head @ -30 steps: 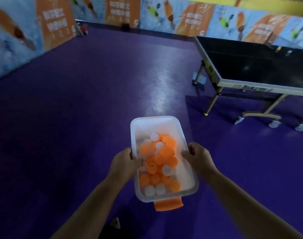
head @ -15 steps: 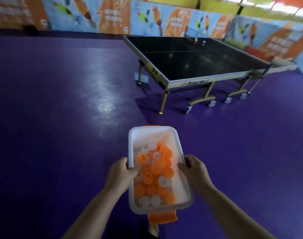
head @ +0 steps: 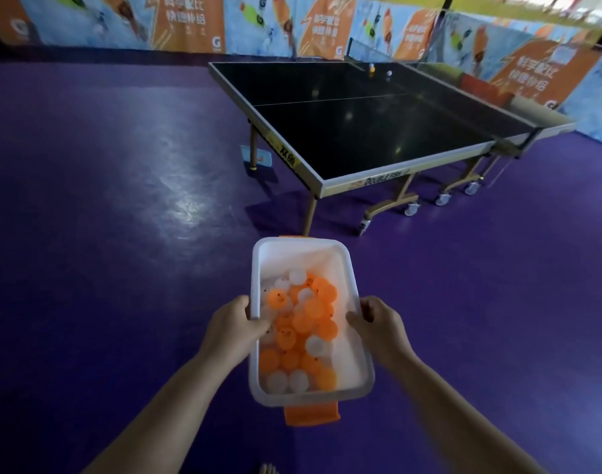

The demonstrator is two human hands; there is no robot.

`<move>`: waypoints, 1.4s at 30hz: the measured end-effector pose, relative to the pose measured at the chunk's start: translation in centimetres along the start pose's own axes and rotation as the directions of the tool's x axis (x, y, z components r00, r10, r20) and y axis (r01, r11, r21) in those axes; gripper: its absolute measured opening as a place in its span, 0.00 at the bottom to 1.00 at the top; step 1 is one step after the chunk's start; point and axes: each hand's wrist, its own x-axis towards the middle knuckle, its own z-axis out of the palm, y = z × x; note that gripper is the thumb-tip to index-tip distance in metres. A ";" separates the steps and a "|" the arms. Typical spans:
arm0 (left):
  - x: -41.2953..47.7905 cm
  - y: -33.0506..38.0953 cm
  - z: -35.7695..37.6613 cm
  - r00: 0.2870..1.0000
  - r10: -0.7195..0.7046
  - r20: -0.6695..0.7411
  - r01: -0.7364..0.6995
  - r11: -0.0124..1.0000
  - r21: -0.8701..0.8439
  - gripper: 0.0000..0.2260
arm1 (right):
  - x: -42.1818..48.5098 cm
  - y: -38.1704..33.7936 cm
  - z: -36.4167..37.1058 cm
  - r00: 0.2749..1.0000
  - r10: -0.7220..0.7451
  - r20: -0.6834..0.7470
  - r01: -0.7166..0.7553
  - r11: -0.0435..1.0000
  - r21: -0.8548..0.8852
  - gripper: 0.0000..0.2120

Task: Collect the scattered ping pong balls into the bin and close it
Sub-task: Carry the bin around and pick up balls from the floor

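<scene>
Bin [head: 357,350], lidless and gripped by left hand [head: 232,326] and right hand [head: 381,323], could tip and spill balls [head: 298,331].

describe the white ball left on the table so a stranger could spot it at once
Look at the black table standing ahead of the bin. Far back on its top, two small balls sit side by side. The white ball is the right-hand one, pale next to the orange ball on its left.
</scene>
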 end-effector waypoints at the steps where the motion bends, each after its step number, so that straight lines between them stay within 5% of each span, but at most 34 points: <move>1: 1.8 0.2 -0.7 1.000 -0.004 -0.012 0.004 1.000 -0.009 0.06 | 1.9 -1.2 0.3 1.000 -0.005 0.008 0.005 1.000 -0.009 0.04; 28: 50.8 -8.8 -33.6 0.997 -0.038 -0.073 0.032 0.996 -0.082 0.06 | 41.1 -36.9 28.3 0.995 -0.035 0.090 0.041 0.997 -0.067 0.04; 42: 79.5 -7.8 -46.8 0.949 -0.188 -0.252 0.154 0.977 -0.148 0.07 | 72.4 -55.3 38.9 0.939 -0.199 0.280 0.224 0.973 -0.061 0.05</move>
